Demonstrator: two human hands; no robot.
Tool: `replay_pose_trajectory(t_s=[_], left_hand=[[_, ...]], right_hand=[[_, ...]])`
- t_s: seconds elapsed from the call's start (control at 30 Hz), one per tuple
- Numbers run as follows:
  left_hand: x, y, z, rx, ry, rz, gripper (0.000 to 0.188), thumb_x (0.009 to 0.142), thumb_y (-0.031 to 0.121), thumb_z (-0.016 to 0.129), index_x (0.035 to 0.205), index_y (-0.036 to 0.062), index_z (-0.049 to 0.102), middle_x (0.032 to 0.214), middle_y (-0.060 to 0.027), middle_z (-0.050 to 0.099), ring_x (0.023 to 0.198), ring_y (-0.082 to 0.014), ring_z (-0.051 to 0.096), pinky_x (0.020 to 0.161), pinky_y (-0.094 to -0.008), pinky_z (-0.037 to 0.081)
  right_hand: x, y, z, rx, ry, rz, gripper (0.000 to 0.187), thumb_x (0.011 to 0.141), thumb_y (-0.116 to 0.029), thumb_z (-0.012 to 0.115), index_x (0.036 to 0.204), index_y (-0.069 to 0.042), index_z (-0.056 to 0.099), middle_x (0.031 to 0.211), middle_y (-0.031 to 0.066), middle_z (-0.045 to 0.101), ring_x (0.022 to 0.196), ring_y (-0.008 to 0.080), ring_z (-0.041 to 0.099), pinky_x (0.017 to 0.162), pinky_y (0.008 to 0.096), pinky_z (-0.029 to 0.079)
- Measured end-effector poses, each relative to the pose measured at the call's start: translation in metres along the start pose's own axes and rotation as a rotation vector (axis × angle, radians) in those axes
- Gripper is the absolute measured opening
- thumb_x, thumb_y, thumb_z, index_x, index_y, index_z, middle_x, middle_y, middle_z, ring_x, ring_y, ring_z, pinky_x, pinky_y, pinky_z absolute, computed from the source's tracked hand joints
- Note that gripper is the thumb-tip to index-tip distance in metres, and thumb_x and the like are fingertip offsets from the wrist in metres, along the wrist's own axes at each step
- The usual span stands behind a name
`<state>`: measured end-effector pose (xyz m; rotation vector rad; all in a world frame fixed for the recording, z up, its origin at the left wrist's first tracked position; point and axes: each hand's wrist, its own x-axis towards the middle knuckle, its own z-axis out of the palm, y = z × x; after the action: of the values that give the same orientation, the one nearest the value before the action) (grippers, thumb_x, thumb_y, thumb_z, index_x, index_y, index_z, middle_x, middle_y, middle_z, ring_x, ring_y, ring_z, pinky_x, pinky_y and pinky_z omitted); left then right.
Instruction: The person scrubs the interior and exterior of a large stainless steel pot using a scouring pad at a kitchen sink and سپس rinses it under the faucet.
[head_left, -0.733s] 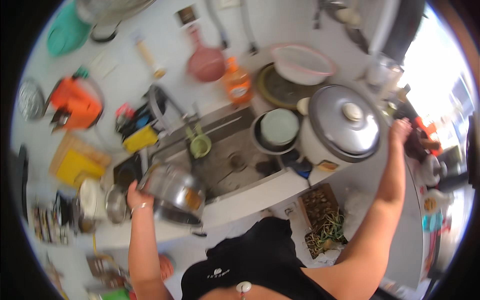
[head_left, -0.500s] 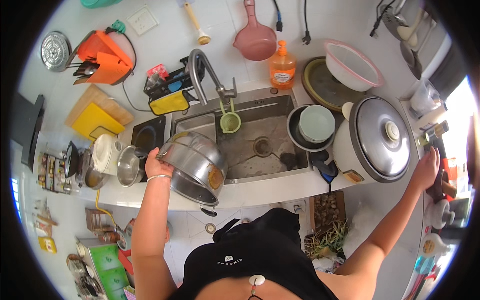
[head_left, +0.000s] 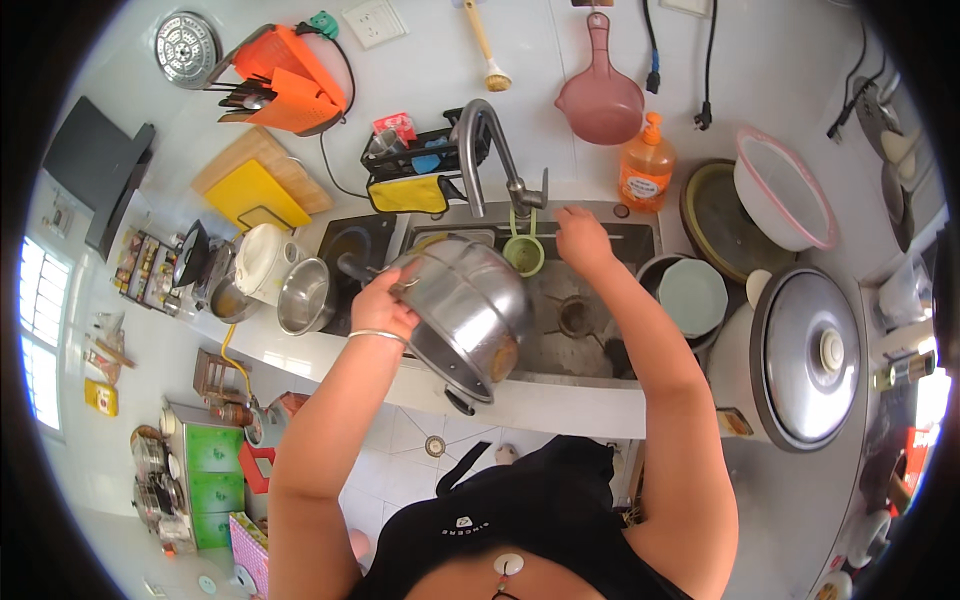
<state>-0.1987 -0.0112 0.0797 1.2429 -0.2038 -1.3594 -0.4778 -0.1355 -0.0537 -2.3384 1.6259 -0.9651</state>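
Observation:
My left hand [head_left: 383, 308] is closed around the handle of a large steel pot [head_left: 465, 295], which is tilted on its side over the sink's left part and front edge. A brown stain marks its wall. My right hand [head_left: 583, 240] is over the back of the steel sink [head_left: 530, 371], just right of the grey faucet [head_left: 480, 140] and its lever [head_left: 544, 187]. Its fingers point left, apart from the lever, and nothing shows in them. A light green strainer [head_left: 524, 257] hangs below the faucet base.
Right of the sink stand a pale green bowl [head_left: 692, 298] in a dark basin, a large lidded cooker [head_left: 810, 350], an orange soap bottle [head_left: 647, 170] and a pink-rimmed basin [head_left: 785, 190]. At left are a steel bowl [head_left: 307, 297], a white appliance [head_left: 268, 262] and a yellow cutting board [head_left: 255, 193].
My right hand has swung from the far right counter to beside the faucet. My left hand still holds the pot at the sink's left, and the whole view has turned somewhat to the left.

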Motion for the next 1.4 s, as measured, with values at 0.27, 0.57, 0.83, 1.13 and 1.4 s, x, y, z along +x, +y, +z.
replay_pose_trajectory(t_s=[0.27,0.57,0.83,1.13,1.4], left_hand=[[0.019,-0.034,0.074,0.015,0.129,-0.008,0.021,0.093,0.016,0.057,0.107,-0.0004,0.055,0.098,-0.0129,0.064,0.084,-0.0273,0.066,0.074,-0.0453,0.055],[0.046,-0.058,0.106,-0.102,0.169,-0.035,0.028,0.099,0.023,0.048,0.114,-0.0005,0.049,0.108,-0.0176,0.059,0.093,-0.0330,0.064,0.080,-0.0539,0.054],[0.079,-0.053,0.083,-0.337,0.259,-0.032,0.035,0.098,0.016,0.044,0.129,-0.0005,0.041,0.118,-0.0208,0.052,0.103,-0.0369,0.060,0.088,-0.0569,0.052],[0.087,-0.068,0.045,-0.589,0.303,-0.105,0.030,0.096,0.013,0.039,0.121,-0.0034,0.043,0.114,-0.0208,0.055,0.101,-0.0344,0.062,0.086,-0.0551,0.054],[0.081,-0.081,0.016,-0.832,0.390,-0.143,0.031,0.097,0.013,0.041,0.124,-0.0030,0.044,0.119,-0.0199,0.056,0.107,-0.0353,0.059,0.090,-0.0533,0.051]], right_hand=[[0.102,0.058,0.103,-0.354,-0.324,-0.151,0.035,0.089,-0.018,0.047,0.119,-0.006,0.061,0.144,0.0117,0.043,0.133,0.0310,0.039,0.099,0.0447,0.041],[0.101,0.064,0.076,-0.397,-0.438,-0.198,0.021,0.084,-0.012,0.052,0.097,-0.012,0.069,0.106,0.0069,0.064,0.110,0.0277,0.057,0.089,0.0415,0.047],[0.063,0.013,0.008,0.694,0.205,0.201,0.019,0.092,-0.018,0.053,0.083,-0.006,0.065,0.080,0.0081,0.067,0.076,0.0209,0.065,0.065,0.0294,0.048],[-0.105,-0.063,-0.027,2.009,-0.333,0.764,0.046,0.094,-0.039,0.055,0.100,0.006,0.059,0.097,0.0200,0.065,0.090,0.0269,0.065,0.081,0.0370,0.054],[-0.076,-0.029,0.043,2.558,0.336,0.962,0.031,0.089,-0.017,0.058,0.110,0.006,0.053,0.115,0.0188,0.060,0.108,0.0336,0.058,0.097,0.0469,0.047]])
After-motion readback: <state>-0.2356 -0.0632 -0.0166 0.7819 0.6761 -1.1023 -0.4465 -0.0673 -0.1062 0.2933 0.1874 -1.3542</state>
